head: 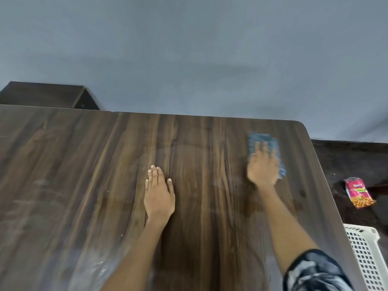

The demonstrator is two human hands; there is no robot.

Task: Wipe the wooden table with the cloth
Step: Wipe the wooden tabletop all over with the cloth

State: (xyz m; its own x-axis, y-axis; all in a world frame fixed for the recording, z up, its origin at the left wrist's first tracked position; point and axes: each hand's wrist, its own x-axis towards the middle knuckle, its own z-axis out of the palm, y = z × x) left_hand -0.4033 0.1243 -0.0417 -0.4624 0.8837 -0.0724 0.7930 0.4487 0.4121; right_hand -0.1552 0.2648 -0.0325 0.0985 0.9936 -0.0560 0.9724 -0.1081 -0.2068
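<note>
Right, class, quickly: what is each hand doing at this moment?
Left hand: open, lying flat on the wooden table, holding nothing.
Right hand: open, fingers straight, pressing the blue cloth onto the table.

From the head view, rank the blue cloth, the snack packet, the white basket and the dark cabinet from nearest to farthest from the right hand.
1. Blue cloth: directly under the right hand, near the table's far right corner.
2. Snack packet: on the floor, right of the table.
3. White basket: on the floor, lower right.
4. Dark cabinet: beyond the table's far left edge.
</note>
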